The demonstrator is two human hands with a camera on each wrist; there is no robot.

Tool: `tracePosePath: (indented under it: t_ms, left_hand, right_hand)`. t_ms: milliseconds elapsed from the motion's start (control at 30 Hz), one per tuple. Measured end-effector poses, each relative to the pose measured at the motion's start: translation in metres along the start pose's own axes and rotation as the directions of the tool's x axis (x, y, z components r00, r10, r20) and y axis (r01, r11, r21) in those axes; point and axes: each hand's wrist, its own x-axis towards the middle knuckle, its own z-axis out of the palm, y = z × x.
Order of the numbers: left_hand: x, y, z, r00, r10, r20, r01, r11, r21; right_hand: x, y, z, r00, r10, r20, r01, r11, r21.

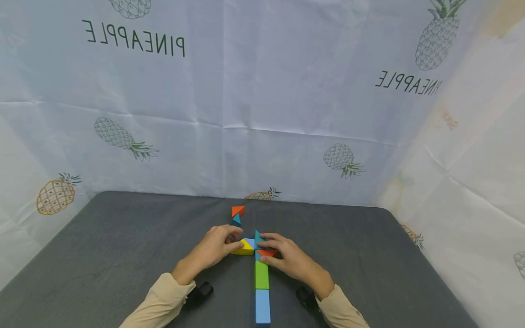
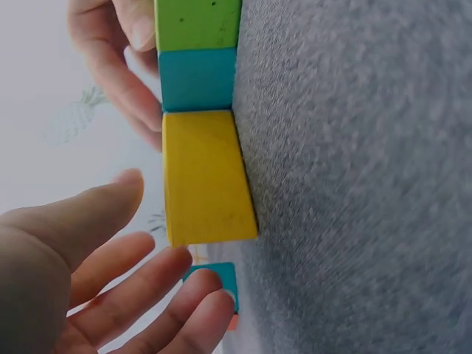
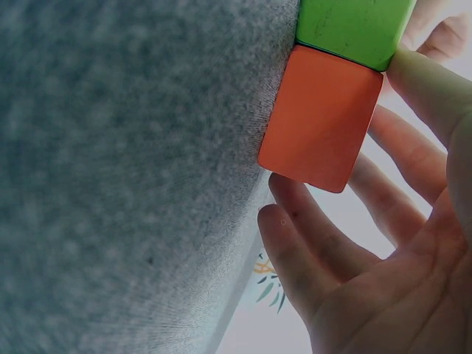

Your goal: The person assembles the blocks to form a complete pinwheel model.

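A yellow triangular block [image 1: 242,250] lies against a lavender-blue triangular one [image 1: 249,242], left of the line of blocks. My left hand [image 1: 215,243] is beside the yellow piece; in the left wrist view its thumb and loosely bent fingers stand apart near that block's end. On the right, my right hand [image 1: 289,257] holds a red triangular block [image 1: 266,252] between thumb and fingers, the thumb at the corner of the green block [image 3: 356,33]. Its fingertips also reach a teal triangular block [image 1: 257,240] at the line's far end.
A light blue rectangular block [image 1: 263,307] continues the line toward me. Beyond my left hand, an orange block [image 1: 238,210] and a blue triangular block [image 1: 236,219] lie on the dark grey table [image 1: 348,255]. A pineapple-print cloth [image 1: 279,91] hangs behind the table.
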Motion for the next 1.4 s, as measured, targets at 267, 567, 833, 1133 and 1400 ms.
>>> tracePosePath:
  t_ms: [267, 567, 833, 1133, 1400]
  left_hand:
    - [0.002, 0.001, -0.003, 0.996, -0.078, -0.051, 0.078, 0.997, 0.008]
    - [0.006, -0.007, -0.003, 0.988, -0.108, -0.107, 0.106, 0.994, -0.021]
    - [0.016, -0.014, -0.002, 0.985, -0.132, -0.111, 0.131, 0.991, -0.011]
    - [0.027, -0.015, -0.001, 0.984, -0.159, -0.086, 0.161, 0.987, 0.018]
    - [0.034, -0.014, -0.001, 0.985, -0.164, -0.059, 0.166, 0.985, 0.047]
  right_hand:
    - [0.0, 0.0, 0.0, 1.0, 0.02, 0.01, -0.02, 1.0, 0.006]
    - [0.0, -0.001, 0.0, 0.999, 0.047, 0.02, -0.047, 0.999, 0.003]
    - [0.001, -0.001, 0.0, 0.999, 0.043, 0.021, -0.043, 0.999, 0.003]
    - [0.0, 0.0, -0.001, 0.999, 0.046, 0.025, -0.046, 0.999, 0.01]
    - [0.0, 0.0, -0.001, 0.998, 0.052, 0.026, -0.052, 0.999, 0.004]
